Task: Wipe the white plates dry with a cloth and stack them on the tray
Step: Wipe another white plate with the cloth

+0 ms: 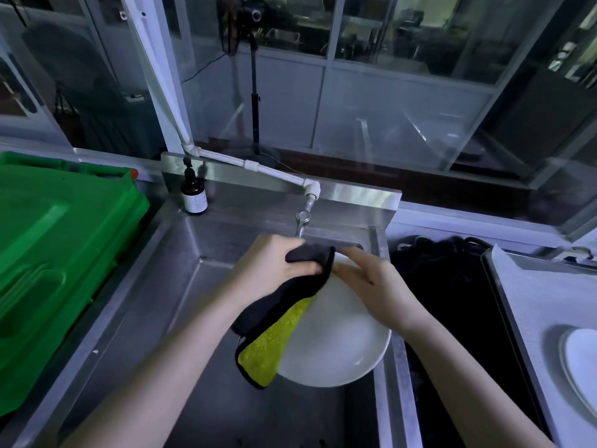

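Observation:
A white plate is held tilted over the steel sink. My right hand grips its far rim. My left hand grips a black and yellow cloth and presses it against the plate's upper left edge; the cloth hangs down over the plate's left side. Another white plate lies on the grey tray at the right edge.
A green plastic crate lies left of the sink. A brown pump bottle stands at the sink's back corner, and a white pipe with a tap reaches over the basin. Dark material fills the gap between sink and tray.

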The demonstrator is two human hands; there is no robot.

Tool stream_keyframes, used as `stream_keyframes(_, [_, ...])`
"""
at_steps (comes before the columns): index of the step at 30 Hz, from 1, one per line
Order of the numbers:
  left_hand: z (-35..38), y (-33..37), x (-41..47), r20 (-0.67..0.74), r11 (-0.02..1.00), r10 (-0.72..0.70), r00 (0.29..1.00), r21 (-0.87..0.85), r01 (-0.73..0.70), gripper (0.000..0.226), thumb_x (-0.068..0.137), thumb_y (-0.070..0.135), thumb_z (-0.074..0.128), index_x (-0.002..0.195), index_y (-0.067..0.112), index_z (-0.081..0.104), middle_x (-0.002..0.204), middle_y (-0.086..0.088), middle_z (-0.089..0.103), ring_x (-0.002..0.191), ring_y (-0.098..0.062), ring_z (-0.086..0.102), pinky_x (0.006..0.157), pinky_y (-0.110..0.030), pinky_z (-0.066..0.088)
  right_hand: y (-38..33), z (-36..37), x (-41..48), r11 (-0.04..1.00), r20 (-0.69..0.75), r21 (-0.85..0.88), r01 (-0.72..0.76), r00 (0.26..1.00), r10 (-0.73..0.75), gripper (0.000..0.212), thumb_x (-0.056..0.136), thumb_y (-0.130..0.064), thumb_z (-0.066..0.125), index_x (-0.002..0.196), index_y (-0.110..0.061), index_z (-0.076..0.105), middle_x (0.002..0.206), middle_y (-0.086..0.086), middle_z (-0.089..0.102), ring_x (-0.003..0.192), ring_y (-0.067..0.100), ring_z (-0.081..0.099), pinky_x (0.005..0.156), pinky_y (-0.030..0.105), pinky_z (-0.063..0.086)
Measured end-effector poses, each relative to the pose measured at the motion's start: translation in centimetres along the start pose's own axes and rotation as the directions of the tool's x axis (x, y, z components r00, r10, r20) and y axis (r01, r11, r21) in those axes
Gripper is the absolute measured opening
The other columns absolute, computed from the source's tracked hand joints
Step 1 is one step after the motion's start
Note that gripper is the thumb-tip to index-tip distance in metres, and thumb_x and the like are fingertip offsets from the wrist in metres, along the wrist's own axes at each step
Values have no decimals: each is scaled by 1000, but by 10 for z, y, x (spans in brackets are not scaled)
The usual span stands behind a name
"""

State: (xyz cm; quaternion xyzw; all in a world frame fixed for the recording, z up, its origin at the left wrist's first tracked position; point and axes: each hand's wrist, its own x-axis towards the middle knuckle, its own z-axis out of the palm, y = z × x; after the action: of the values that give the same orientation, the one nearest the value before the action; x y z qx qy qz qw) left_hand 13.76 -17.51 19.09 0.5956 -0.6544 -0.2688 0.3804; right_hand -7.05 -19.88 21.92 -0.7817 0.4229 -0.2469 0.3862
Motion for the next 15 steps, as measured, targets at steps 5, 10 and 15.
stream_keyframes(5, [9,-3,-22,-170,971,-182,969,-185,150,21,83,20,77,70,11,61,64,-8,62,64,-8,45,61,-36,40,11,-4,3,998,-151,-51,32,988,-39,10,96,-25,64,94,-18,71,79,-3,69,74,15,61,69,31,49])
stream_keyframes(10, [6,-9,-30,-336,954,-265,904,-225,196,36,88,13,69,70,6,39,60,-2,42,58,-5,34,55,-23,30,13,-8,0,981,-301,193,-24,950,82,36,98,-21,60,66,-38,62,56,-19,54,52,-3,44,50,10,33])
stream_keyframes(15, [-8,1,-10,-20,999,-41,999,15,41,35,79,26,80,65,27,48,56,6,46,56,-3,37,56,-26,32,-6,-4,9,992,-24,-115,46,999,-49,13,97,-20,62,95,-10,69,82,5,69,78,18,61,72,29,48])
